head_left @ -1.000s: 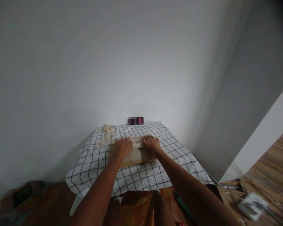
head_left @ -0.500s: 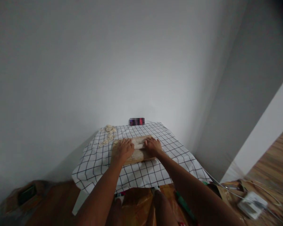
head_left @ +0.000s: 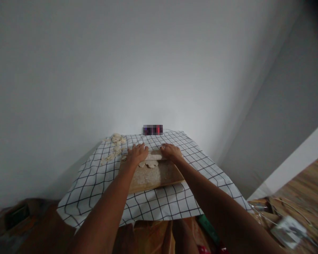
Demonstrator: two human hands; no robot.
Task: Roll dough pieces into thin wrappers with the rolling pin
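A flour-dusted rolling pin (head_left: 155, 155) lies across the far part of a wooden board (head_left: 159, 176). My left hand (head_left: 137, 153) presses on the pin's left end, and my right hand (head_left: 171, 151) rests over its right end, fingers curled toward the far side. From beneath the pin, on the side nearer me, a thin flattened piece of pale dough (head_left: 149, 164) with a ragged edge sticks out. The rest of that dough is hidden under the pin and hands. Flour whitens the board's surface.
A white cloth with black checks (head_left: 92, 180) covers the table, which stands against a wall (head_left: 159, 70). Several dough pieces (head_left: 116, 141) lie at its far left. A blurred-out dark and red object (head_left: 153, 129) stands at the back. A white power strip (head_left: 288, 231) sits on the right.
Both hands have pushed the rolling pin away from me toward the board's far edge. The dough's ragged edge now shows on the near side of the pin. The view has shifted slightly.
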